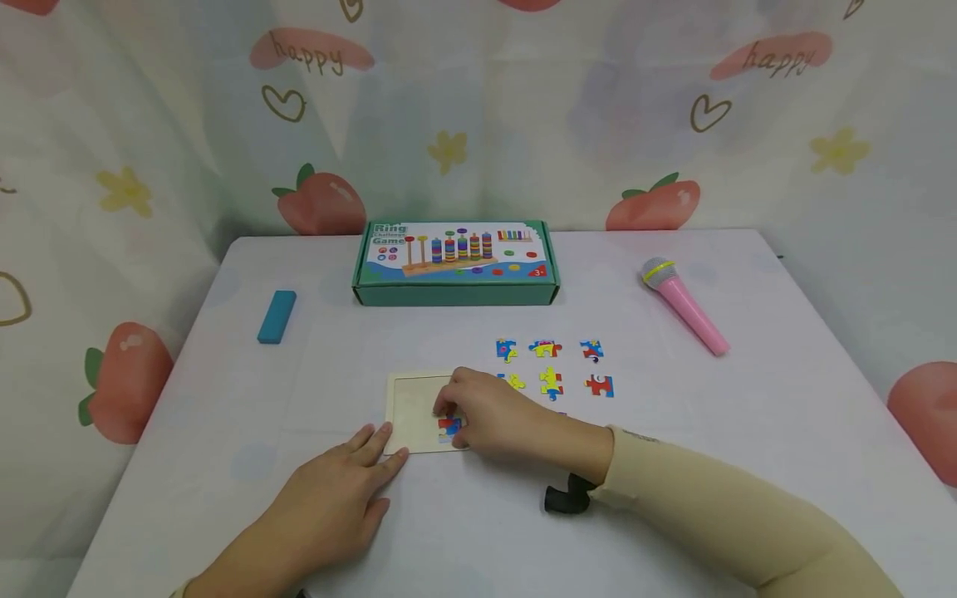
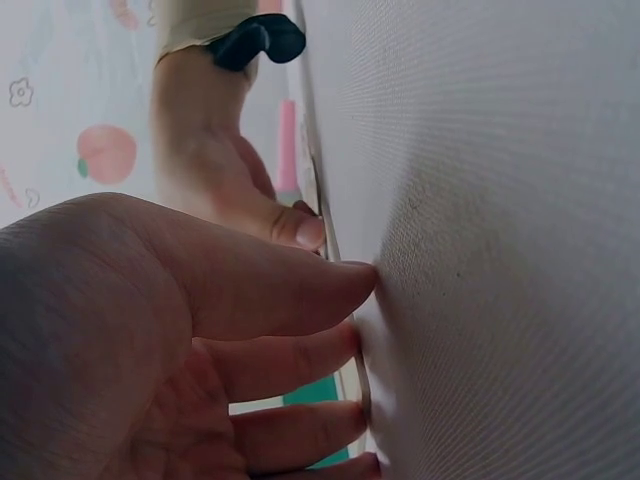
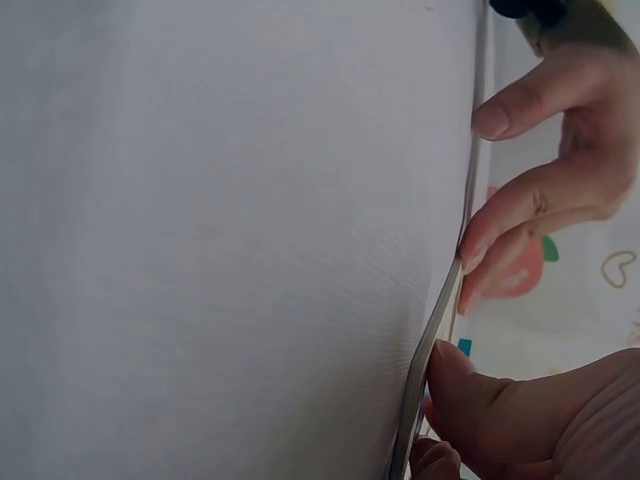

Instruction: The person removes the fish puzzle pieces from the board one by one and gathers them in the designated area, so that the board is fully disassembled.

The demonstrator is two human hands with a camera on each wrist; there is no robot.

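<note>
A shallow pale wooden tray (image 1: 413, 413) lies flat on the table. My left hand (image 1: 329, 502) rests beside it with the fingers extended, fingertips touching its lower left edge and corner; the thumb lies apart on the cloth. At the tray's right side my right hand (image 1: 497, 411) bends its fingers and thumb about a red and blue jigsaw piece (image 1: 449, 427), covering part of it. In the right wrist view the right thumb (image 3: 455, 375) bears on the tray's rim side. Several loose jigsaw pieces, among them a yellow piece (image 1: 551, 382) and a red piece (image 1: 601, 385), lie to the right.
A green game box (image 1: 456, 295) stands at the back centre. Off to the left lies a blue block (image 1: 277, 316), and at the right a pink toy microphone (image 1: 691, 311). Beneath the right wrist shows a black object (image 1: 566, 497). Patterned cloth hangs behind the table.
</note>
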